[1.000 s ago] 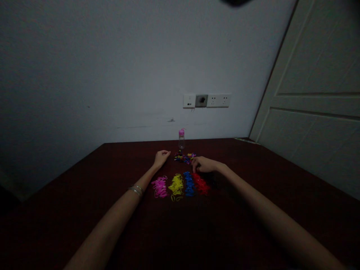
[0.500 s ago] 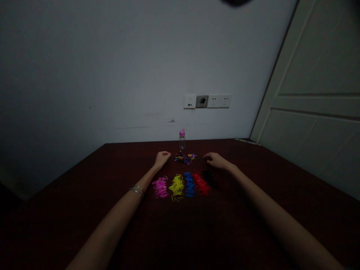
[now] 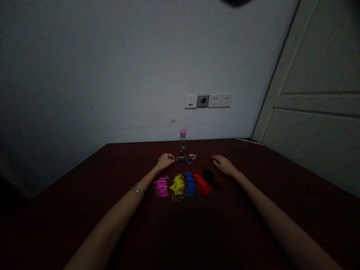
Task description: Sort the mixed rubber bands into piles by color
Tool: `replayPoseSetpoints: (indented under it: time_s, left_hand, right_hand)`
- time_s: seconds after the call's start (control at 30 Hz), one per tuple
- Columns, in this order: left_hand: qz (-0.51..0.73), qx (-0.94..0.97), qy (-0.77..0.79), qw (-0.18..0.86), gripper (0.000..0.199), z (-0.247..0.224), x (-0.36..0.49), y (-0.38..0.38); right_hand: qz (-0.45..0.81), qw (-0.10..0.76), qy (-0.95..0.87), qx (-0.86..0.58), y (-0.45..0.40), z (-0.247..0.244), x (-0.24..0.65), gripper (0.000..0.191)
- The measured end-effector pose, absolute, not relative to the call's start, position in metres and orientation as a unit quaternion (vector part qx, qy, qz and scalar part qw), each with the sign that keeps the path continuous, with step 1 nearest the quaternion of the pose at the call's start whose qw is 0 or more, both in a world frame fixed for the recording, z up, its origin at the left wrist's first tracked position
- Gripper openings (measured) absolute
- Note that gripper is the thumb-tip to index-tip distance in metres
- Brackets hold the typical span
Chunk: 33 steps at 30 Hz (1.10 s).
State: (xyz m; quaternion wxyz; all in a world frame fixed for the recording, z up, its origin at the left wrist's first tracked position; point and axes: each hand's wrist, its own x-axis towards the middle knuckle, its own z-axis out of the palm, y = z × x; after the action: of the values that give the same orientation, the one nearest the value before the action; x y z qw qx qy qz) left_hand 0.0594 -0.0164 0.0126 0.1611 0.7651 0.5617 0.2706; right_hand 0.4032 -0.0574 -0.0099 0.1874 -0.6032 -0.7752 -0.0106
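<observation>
A mixed pile of small coloured rubber bands (image 3: 186,158) lies on the dark red table in front of a clear bottle with a pink cap (image 3: 183,139). My left hand (image 3: 165,161) is at the pile's left edge, thumb and fingers drawn together; anything between them is too small to make out. To the right of the pile my right hand (image 3: 223,165) rests palm down, fingers stretched and apart, holding nothing. Nearer to me lie sorted heaps in a row: pink bands (image 3: 161,186), yellow bands (image 3: 177,185), blue bands (image 3: 190,184), red bands (image 3: 201,183) and black bands (image 3: 210,177).
The table (image 3: 180,232) meets a pale wall (image 3: 135,75) at the back. Wall sockets (image 3: 220,101) sit above the table's far edge. A light panelled door (image 3: 315,97) stands on the right. The light is dim.
My left hand has moved right, up to the edge of the mixed pile. My right hand has drawn away to the right, its fingers straightening from a curl.
</observation>
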Motion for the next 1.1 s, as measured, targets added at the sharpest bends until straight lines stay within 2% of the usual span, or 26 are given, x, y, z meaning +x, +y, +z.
replayPoseSetpoints:
  time_s: [0.47, 0.87, 1.1]
  left_hand:
    - [0.197, 0.816, 0.542, 0.038, 0.027, 0.019, 0.065, -0.033]
    - [0.278, 0.802, 0.515, 0.121, 0.027, 0.016, 0.058, -0.014]
    - [0.279, 0.824, 0.465, 0.163, 0.025, 0.046, 0.056, -0.01]
  right_hand:
    - [-0.014, 0.179, -0.767, -0.615, -0.066, -0.005, 0.397, 0.043]
    - [-0.006, 0.179, -0.759, -0.626, -0.062, -0.009, 0.397, 0.043]
    - [-0.015, 0.179, -0.763, -0.621, -0.062, -0.008, 0.397, 0.043]
